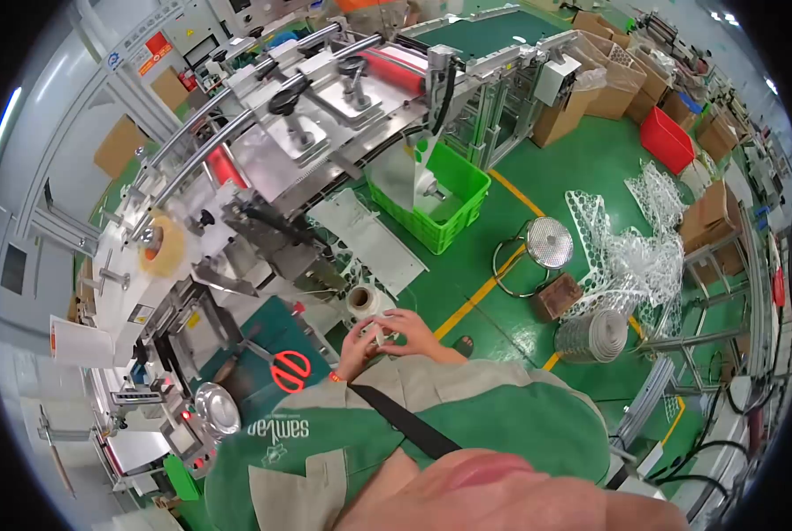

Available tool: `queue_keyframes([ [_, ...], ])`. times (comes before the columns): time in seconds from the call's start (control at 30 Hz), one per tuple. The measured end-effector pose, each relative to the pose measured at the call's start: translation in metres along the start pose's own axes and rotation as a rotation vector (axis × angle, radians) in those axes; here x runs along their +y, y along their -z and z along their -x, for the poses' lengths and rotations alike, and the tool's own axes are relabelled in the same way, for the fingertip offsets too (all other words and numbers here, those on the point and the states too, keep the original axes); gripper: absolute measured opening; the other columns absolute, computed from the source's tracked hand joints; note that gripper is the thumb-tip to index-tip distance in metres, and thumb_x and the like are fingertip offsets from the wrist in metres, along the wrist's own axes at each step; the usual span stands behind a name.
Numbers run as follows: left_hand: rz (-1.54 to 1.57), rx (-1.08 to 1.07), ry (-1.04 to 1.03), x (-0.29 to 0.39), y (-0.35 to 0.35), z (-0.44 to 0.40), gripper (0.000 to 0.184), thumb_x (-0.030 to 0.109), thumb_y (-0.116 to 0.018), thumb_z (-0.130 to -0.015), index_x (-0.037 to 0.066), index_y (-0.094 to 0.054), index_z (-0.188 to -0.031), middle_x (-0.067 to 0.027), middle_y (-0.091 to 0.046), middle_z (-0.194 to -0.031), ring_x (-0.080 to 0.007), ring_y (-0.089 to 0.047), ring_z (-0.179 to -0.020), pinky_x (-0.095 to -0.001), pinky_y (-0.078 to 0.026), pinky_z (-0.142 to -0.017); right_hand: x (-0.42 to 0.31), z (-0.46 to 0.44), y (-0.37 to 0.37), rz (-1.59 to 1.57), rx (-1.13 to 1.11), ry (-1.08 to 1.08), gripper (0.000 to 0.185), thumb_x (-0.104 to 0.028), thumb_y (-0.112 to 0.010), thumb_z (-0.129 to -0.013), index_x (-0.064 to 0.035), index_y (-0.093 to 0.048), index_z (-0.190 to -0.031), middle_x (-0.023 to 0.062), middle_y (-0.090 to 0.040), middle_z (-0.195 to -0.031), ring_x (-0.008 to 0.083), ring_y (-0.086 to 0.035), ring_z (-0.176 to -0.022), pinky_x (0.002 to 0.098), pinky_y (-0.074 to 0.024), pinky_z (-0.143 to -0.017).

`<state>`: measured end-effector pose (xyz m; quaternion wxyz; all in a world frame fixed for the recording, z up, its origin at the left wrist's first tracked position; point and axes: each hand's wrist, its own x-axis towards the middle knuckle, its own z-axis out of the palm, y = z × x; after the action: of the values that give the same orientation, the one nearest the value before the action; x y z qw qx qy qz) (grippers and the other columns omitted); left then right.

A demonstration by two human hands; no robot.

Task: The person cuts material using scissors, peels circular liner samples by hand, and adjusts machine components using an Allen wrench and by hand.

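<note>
In front of my chest, my left hand [357, 350] and my right hand [407, 334] meet with fingertips close together. Between them is a small white piece [379, 336], pinched by both hands; its kind is too small to make out. Just beyond the fingers sits a white roll [360, 301] with a brown cardboard core. To the left of my left hand, scissors with orange handles [290, 370] rest on a dark green mat [276, 332].
A large machine with rollers [394, 71] fills the left and far side. A green crate [436, 232] stands beyond my hands. On the right are a round metal stool [548, 242], a cardboard box [557, 296], perforated white sheeting [630, 265] and a rolled strip [601, 336].
</note>
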<state>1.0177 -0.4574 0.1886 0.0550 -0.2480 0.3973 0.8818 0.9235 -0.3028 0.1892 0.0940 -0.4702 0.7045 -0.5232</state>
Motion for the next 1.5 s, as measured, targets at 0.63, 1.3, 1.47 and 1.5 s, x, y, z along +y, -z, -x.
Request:
queue_keyframes([
  [0.63,-0.193,-0.06,0.163,-0.045,-0.174,-0.173,0.042,0.025,-0.055,-0.091,0.002,-0.042,-0.123,-0.0109,-0.057,-0.109,-0.0176,-0.059,-0.097,-0.0283,-0.05,-0.078,0.11,0.023,0.203,0.125,0.238,-0.143,0.051,-0.02,-0.074,-0.065,-0.0081,-0.058,-0.111,0.0098,-0.06,-0.108,0.0307,-0.053,-0.101,0.04,-0.0408,-0.088],
  [1.3,-0.387,-0.013,-0.271,0.059,-0.22,-0.371,0.022,0.012,-0.057,-0.088,-0.001,-0.057,-0.106,-0.0055,-0.064,-0.096,-0.0099,-0.06,-0.085,-0.0238,-0.049,-0.074,0.217,-0.175,0.341,-0.022,0.048,-0.361,0.016,-0.015,-0.067,-0.078,-0.0004,-0.062,-0.083,0.0098,-0.06,-0.074,0.019,-0.056,-0.06,0.0287,-0.0433,-0.055],
  [1.47,-0.393,0.134,-0.259,0.071,-0.23,-0.379,0.026,0.013,-0.058,-0.087,-0.001,-0.056,-0.109,-0.005,-0.063,-0.097,-0.0097,-0.06,-0.085,-0.0228,-0.047,-0.075,0.235,-0.196,0.351,-0.064,-0.118,-0.37,0.018,-0.017,-0.064,-0.081,0.0002,-0.061,-0.083,0.0096,-0.058,-0.069,0.0184,-0.051,-0.054,0.0287,-0.0396,-0.051],
  [1.5,-0.353,0.145,-0.258,0.071,-0.234,-0.378,0.027,0.013,-0.058,-0.087,-0.001,-0.056,-0.11,-0.0044,-0.063,-0.097,-0.0095,-0.059,-0.085,-0.0223,-0.047,-0.076,0.239,-0.198,0.353,-0.072,-0.14,-0.371,0.018,-0.017,-0.064,-0.081,0.0002,-0.061,-0.083,0.0096,-0.058,-0.069,0.0184,-0.051,-0.054,0.0287,-0.0396,-0.051],
])
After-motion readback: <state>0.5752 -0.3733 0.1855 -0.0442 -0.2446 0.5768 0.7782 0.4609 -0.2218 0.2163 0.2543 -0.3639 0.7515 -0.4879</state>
